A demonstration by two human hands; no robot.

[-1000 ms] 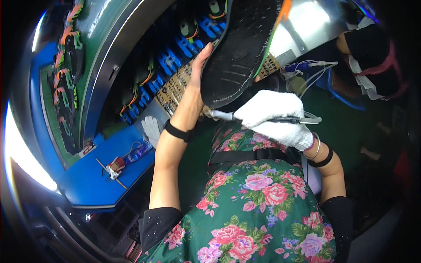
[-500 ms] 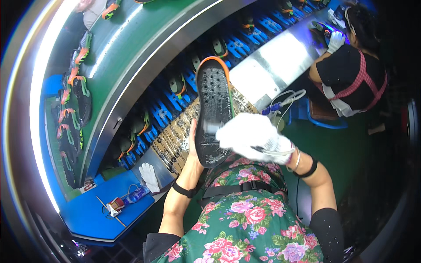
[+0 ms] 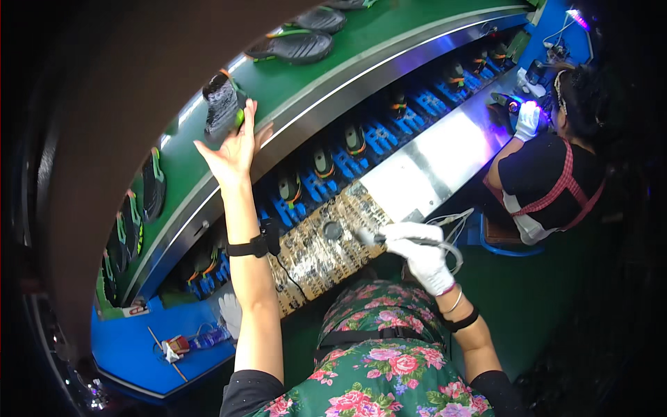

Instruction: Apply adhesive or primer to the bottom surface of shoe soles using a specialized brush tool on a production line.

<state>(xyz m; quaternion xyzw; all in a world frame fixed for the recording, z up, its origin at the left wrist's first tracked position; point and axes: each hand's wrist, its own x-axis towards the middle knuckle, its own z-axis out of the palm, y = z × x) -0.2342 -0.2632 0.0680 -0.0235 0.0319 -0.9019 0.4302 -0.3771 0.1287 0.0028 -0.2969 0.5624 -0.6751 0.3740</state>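
My bare left hand [image 3: 238,149] reaches far out over the green belt [image 3: 292,90], thumb spread and fingers stretched. Right at its fingers is a black shoe sole [image 3: 224,108] with a wet-looking shiny face and some orange and green at its edge. Whether the sole still touches the fingers I cannot tell. In a white glove, my right hand [image 3: 420,251] is closed round a brush [image 3: 369,237] with a pale hose behind it. The bristles blur over a brown taped work surface [image 3: 313,260], where a dark round spot [image 3: 333,231] shows.
More shoe soles [image 3: 302,47] lie along the belt. Beyond the work surface runs a row of blue holders [image 3: 381,149] carrying shoes [image 3: 323,163]. A co-worker [image 3: 556,163] sits at the right. On a blue table [image 3: 139,347] at lower left are a bottle [image 3: 208,338] and a glove [image 3: 230,313].
My left hand has carried the sole from in front of me up and left to the belt, its fingers opening. My right hand with the brush has come away from the sole, down over the work surface.
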